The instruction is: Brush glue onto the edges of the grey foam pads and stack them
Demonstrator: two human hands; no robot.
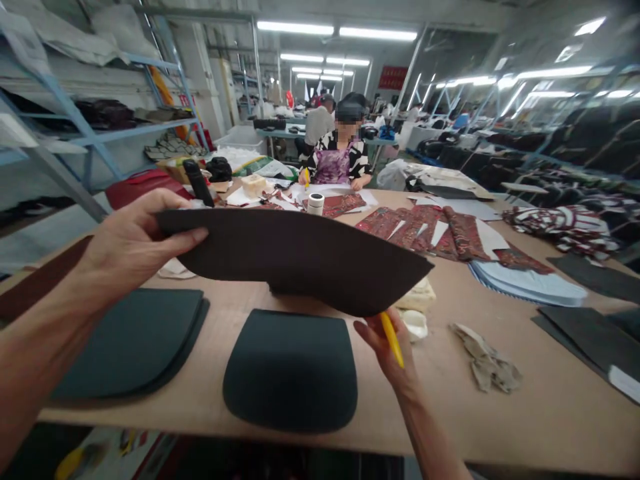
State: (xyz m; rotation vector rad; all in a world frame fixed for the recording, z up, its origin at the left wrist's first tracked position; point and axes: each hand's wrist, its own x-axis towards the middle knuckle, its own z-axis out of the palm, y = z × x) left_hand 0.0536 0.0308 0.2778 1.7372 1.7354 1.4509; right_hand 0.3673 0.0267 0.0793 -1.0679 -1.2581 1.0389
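Note:
A dark brown, curved flat panel, like leather, (295,257) is raised above the table, tilted up before me. My left hand (133,237) pinches its left end, thumb on the near face. At the panel's lower right edge is my right hand (383,353), its fingers partly hidden behind the panel. A slim yellow-handled tool (393,341) sits in that hand, its upper end out of sight. Below the panel, a rounded dark green piece (293,373) lies flat on the table. To the left, under my forearm, is a stack of larger dark green pieces (137,340).
A small white bowl (414,325) and a crumpled rag (487,360) lie right of my right hand. Beyond are patterned red pieces (413,230), a light blue pile (527,283) and a white jar (315,204). A co-worker (335,157) sits opposite.

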